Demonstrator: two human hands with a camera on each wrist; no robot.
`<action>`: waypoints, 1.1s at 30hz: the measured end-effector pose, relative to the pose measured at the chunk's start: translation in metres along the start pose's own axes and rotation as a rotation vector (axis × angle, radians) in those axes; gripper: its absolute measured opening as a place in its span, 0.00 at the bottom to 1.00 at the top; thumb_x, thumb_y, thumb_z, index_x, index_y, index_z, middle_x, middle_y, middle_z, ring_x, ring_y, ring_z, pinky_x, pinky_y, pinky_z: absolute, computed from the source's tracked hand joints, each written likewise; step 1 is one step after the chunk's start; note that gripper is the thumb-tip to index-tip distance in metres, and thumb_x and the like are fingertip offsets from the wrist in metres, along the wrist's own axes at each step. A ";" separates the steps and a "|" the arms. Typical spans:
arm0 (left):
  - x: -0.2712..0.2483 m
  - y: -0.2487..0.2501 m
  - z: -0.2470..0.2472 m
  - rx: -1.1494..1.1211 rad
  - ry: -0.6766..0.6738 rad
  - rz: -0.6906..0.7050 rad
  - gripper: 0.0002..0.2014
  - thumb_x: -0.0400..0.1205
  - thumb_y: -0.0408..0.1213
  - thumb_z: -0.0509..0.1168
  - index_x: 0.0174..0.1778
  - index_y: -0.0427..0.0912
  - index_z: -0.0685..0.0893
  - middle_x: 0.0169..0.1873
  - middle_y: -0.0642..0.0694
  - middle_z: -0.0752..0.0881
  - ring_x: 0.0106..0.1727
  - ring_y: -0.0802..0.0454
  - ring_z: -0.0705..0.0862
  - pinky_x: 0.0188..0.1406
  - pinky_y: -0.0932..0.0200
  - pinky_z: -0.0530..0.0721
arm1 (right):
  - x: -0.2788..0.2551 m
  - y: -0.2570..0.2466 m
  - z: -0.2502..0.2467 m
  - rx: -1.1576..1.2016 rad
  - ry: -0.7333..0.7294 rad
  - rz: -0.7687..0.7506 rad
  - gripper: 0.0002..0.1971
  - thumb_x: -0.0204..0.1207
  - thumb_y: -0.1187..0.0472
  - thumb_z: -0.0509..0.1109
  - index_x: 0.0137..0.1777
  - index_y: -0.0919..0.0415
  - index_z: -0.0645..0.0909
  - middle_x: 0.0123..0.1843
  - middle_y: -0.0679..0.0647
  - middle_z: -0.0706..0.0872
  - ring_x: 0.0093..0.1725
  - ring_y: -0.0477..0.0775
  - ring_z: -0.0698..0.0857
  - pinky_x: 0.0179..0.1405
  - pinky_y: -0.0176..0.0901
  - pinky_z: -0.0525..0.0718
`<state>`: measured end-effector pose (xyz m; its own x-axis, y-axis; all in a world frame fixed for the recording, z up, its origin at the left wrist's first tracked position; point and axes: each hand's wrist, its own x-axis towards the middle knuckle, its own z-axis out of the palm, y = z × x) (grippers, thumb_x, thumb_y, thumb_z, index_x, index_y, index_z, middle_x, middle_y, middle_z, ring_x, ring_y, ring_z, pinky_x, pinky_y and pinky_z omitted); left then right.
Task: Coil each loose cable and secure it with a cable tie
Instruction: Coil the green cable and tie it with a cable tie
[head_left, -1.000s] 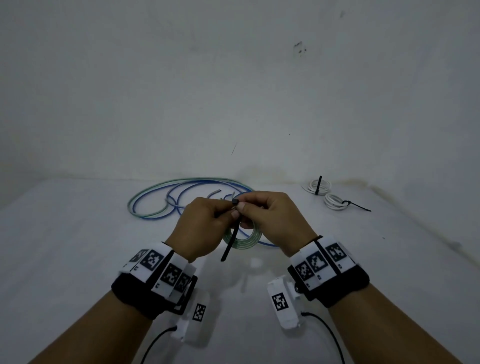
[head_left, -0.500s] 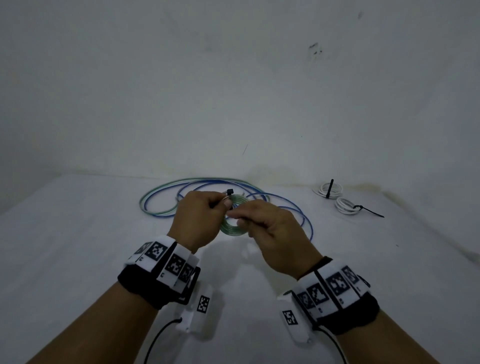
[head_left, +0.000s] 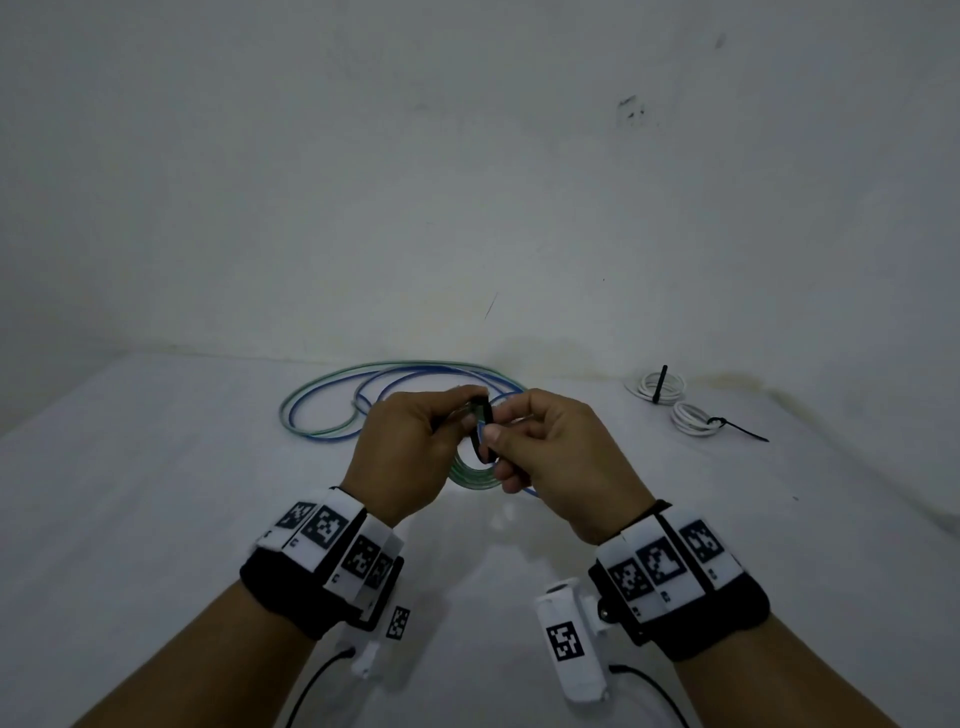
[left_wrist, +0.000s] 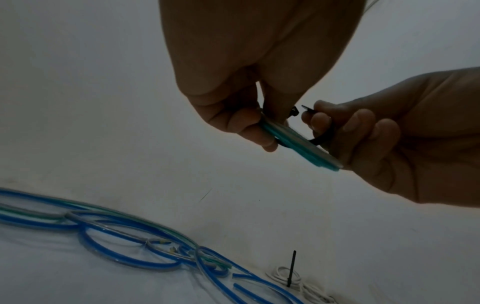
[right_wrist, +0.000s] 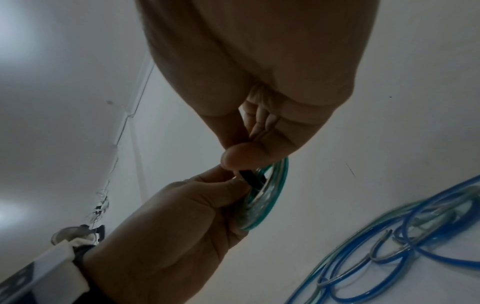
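Both hands are raised over the white surface, holding a small green coiled cable between them. My left hand grips the coil along with the head end of a black cable tie. My right hand pinches the tie's free end. The tie loops round the coil's strands, and in the left wrist view its tip sits just short of its head. Behind the hands, loose blue and green cables sprawl on the surface.
Two small white coils lie at the back right, each bound with a black tie. A white wall rises right behind the surface. The loose cables' bare ends lie among their loops.
The tie hung straight down between my hands a second ago. My right hand dipped under the coil, then rose again, and the tie now bends round the coil toward its head.
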<state>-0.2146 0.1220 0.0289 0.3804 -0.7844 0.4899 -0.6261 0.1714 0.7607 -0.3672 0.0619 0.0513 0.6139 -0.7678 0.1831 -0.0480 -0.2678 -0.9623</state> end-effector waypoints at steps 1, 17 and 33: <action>0.000 0.001 0.000 -0.003 0.007 0.001 0.13 0.81 0.33 0.68 0.60 0.49 0.89 0.45 0.57 0.90 0.39 0.79 0.82 0.41 0.84 0.73 | 0.000 0.001 0.000 0.008 0.011 0.016 0.03 0.80 0.67 0.71 0.50 0.64 0.85 0.35 0.59 0.90 0.30 0.52 0.85 0.31 0.43 0.84; -0.012 -0.001 0.002 0.163 -0.041 0.170 0.12 0.81 0.40 0.66 0.58 0.57 0.88 0.37 0.54 0.92 0.35 0.55 0.88 0.39 0.52 0.87 | 0.000 0.001 0.007 0.235 0.155 0.055 0.06 0.79 0.69 0.71 0.55 0.67 0.82 0.36 0.63 0.89 0.29 0.53 0.85 0.31 0.44 0.86; -0.021 0.021 0.003 0.258 -0.108 0.189 0.13 0.82 0.34 0.64 0.58 0.50 0.89 0.39 0.53 0.91 0.39 0.56 0.87 0.43 0.56 0.86 | 0.026 -0.014 -0.015 0.117 0.271 -0.026 0.05 0.82 0.61 0.69 0.44 0.53 0.82 0.36 0.53 0.86 0.33 0.49 0.81 0.27 0.41 0.76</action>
<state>-0.2373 0.1405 0.0331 0.1753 -0.8140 0.5539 -0.8358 0.1743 0.5206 -0.3618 0.0368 0.0725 0.3805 -0.8932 0.2396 0.0658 -0.2322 -0.9704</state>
